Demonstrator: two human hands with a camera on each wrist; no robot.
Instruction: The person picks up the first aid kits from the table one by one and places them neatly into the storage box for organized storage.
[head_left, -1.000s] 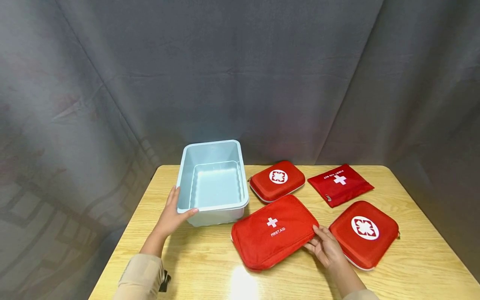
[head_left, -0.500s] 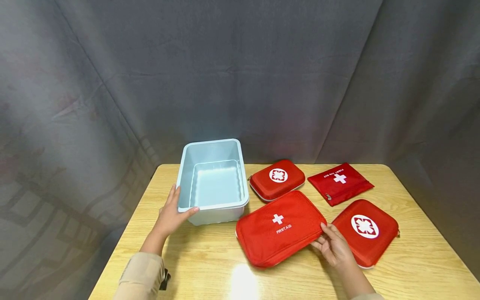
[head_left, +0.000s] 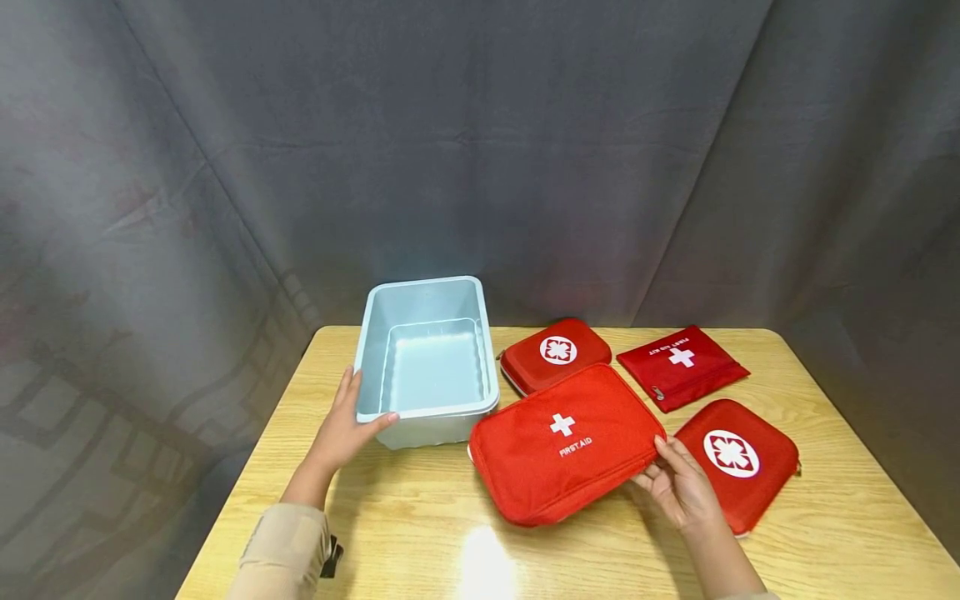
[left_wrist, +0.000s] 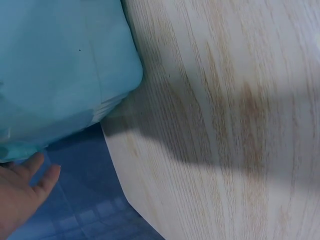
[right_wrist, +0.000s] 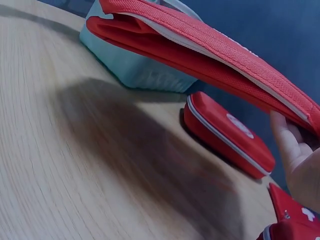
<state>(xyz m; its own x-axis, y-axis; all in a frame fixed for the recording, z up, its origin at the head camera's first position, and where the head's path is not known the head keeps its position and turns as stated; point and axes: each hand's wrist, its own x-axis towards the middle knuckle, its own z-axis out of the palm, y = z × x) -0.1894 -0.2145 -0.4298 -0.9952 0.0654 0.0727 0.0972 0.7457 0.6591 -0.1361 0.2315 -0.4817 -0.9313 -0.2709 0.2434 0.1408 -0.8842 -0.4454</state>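
Note:
A red first aid pouch [head_left: 566,450] with a white cross hangs tilted above the table. My right hand [head_left: 678,487] pinches its right end, thumb on top and fingers beneath. In the right wrist view, a gap shows along the pouch's zipper edge [right_wrist: 220,57], with shadow on the table below. At the near left corner of a light blue plastic bin [head_left: 420,417], my left hand [head_left: 347,429] holds the rim, its thumb over the near side and fingers along the left. The left wrist view shows two spread fingers [left_wrist: 47,182] beside the bin; the others are partly hidden.
Behind the held pouch lies a small red hard case [head_left: 551,346]. A flat red first aid kit pouch [head_left: 678,371] lies at the back right, and a larger red case [head_left: 738,492] lies near my right hand. The wooden table [head_left: 405,533] meets a grey curtain [head_left: 480,167].
My right hand has raised the first aid pouch and moved it slightly right; its far edge now overlaps the small case. My left hand and the bin stay almost still.

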